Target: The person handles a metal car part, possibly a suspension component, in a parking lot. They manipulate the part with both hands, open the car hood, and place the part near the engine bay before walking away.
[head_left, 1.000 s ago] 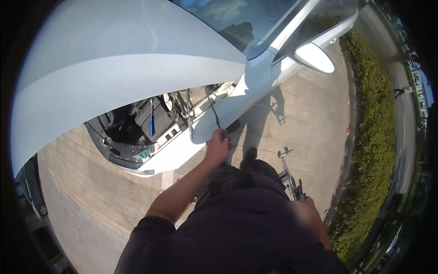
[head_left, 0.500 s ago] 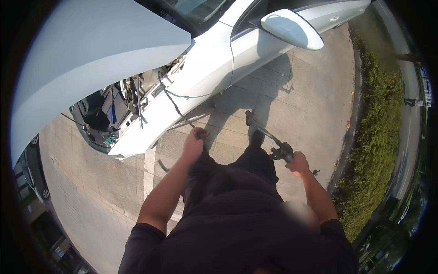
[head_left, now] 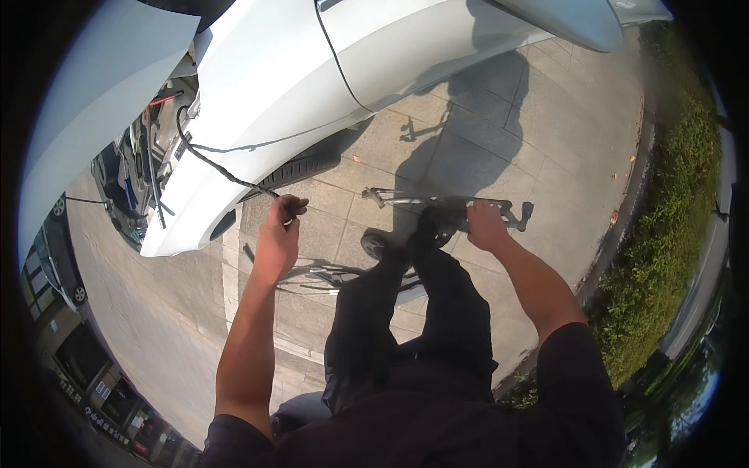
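My left hand (head_left: 282, 234) is closed around the end of a black braided cable (head_left: 226, 171), which runs over the front wing of a white car (head_left: 257, 70) into its engine bay (head_left: 133, 187). My right hand (head_left: 485, 228) grips a metal linkage (head_left: 402, 198) with a dark bulky part, held level above my feet. Its far right end has a black fitting. Below and between my hands, several long, thin dark and metal pieces (head_left: 328, 277) lie on the paving behind my legs.
The raised bonnet (head_left: 94, 86) overhangs at upper left, and the side mirror (head_left: 577, 19) juts out at top right. A tyre (head_left: 300, 165) shows under the wing. A hedge (head_left: 647, 281) and kerb edge the paving at right; a dark parked car (head_left: 62, 273) stands at left.
My right hand has moved up with the linkage and turned it crosswise. My left hand has moved left in view, still on the cable. The view has shifted, showing more paving and legs.
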The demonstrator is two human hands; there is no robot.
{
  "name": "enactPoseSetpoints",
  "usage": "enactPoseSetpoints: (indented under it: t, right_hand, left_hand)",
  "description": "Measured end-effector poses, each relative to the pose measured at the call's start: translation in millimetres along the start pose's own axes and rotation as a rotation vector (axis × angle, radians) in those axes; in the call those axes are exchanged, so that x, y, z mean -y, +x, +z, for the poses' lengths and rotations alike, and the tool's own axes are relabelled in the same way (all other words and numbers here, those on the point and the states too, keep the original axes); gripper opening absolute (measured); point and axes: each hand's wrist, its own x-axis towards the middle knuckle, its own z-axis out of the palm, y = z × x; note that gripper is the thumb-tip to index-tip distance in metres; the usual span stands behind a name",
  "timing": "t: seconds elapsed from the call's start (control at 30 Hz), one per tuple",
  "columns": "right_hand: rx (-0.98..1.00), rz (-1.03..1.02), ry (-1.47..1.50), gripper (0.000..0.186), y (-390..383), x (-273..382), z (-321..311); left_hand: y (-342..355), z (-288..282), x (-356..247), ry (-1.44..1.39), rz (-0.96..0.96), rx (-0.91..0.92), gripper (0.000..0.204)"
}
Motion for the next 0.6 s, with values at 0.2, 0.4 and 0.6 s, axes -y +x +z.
enactPoseSetpoints:
  t: [0.2, 0.4, 0.6]
  right_hand:
    - [-0.019, -0.252, -0.071, 0.041, 101, -2, 83]
    - [-0.069, -0.482, -0.022, 0.044, 223, 11, 191]
    - [-0.093, -0.764, 0.185, 0.053, 296, 51, 199]
  left_hand:
    - [-7, 44, 55, -0.429, -0.095, -0.163, 0.022]
    - [34, 70, 127, -0.670, 0.133, -0.446, 0.019]
    - [69, 53, 179, -0.820, 0.333, -0.274, 0.021]
